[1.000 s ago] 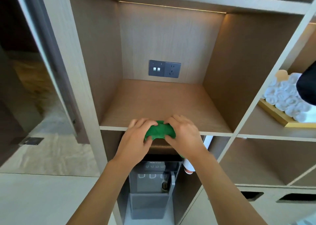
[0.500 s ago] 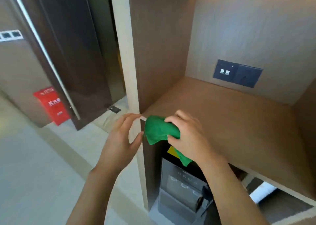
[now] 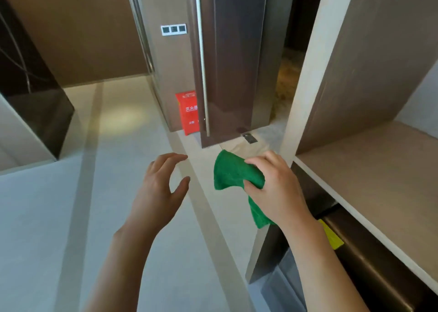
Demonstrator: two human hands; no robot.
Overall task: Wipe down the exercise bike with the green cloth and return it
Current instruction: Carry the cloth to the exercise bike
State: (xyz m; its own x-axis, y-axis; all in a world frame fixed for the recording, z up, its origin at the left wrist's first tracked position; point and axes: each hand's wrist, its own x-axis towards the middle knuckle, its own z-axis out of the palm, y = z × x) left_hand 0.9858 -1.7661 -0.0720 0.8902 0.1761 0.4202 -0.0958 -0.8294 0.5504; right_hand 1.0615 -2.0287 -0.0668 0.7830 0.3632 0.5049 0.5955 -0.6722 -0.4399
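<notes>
The green cloth (image 3: 233, 173) is bunched in my right hand (image 3: 276, 186), whose fingers and thumb grip it; one end hangs down below my palm. The cloth is in the air, just left of the wooden shelf unit (image 3: 369, 169). My left hand (image 3: 158, 188) hovers to the left of the cloth with fingers spread and loosely bent, holding nothing and a short gap away from the fabric. No exercise bike is in view.
The shelf unit's pale upright edge (image 3: 305, 79) stands right behind my right hand. A dark metallic door panel (image 3: 232, 62) and a red fire-equipment sign (image 3: 189, 112) are ahead. Pale tiled floor (image 3: 71, 217) spreads to the left. A dark appliance with a yellow label (image 3: 331, 238) sits under the shelf.
The view has swung left, away from the shelf compartment toward the floor and door. My right hand carried the cloth off the shelf; my left hand let go of it and moved apart.
</notes>
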